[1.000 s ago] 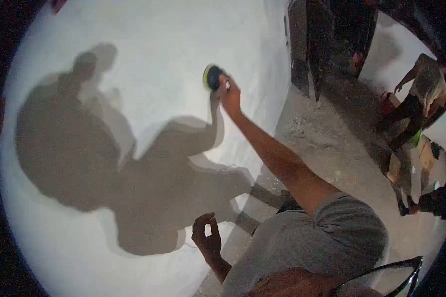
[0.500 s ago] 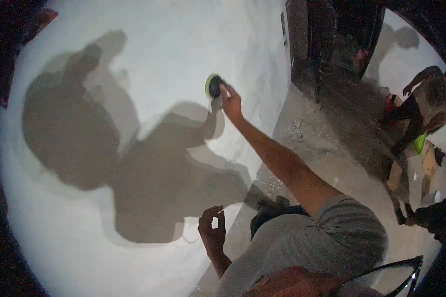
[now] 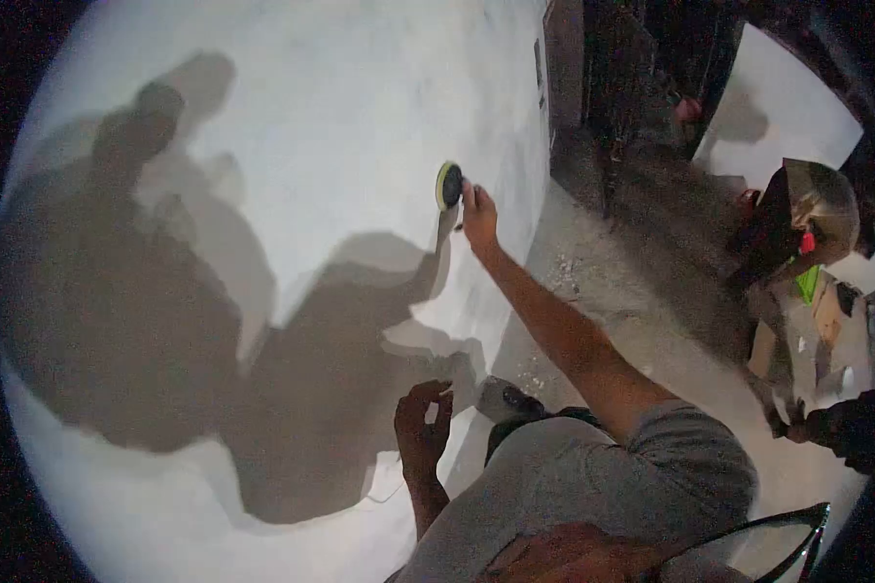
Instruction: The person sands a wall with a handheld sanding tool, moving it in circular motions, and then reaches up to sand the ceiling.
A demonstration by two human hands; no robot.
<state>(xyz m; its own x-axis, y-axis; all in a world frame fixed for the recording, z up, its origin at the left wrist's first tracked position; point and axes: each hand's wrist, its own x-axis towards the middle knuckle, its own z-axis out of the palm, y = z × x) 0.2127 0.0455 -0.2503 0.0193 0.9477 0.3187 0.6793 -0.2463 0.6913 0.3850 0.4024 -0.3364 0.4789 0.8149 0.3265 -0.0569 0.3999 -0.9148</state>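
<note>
My right hand (image 3: 479, 216) is closed on a round sanding pad (image 3: 448, 186) with a black back and a yellow-green rim. The pad stands edge-on against the white wall (image 3: 360, 117), though whether its whole face touches is hard to tell. Lower down, near my body, my left hand (image 3: 422, 428) is raised with thumb and fingertips curled together in a pinch. Anything between those fingertips is too small to make out. My shadow covers much of the wall on the left.
Dusty concrete floor (image 3: 593, 291) runs along the wall, with white crumbs by its foot. A dark doorway (image 3: 603, 87) stands at the wall's end. At right another person (image 3: 812, 209) bends over near a green object (image 3: 808, 282), with a white panel (image 3: 783, 107) behind.
My right hand and the sanding pad have shifted right and slightly down in view. My left hand keeps its pinch, a little higher. The view has turned somewhat, and the other person bends lower.
</note>
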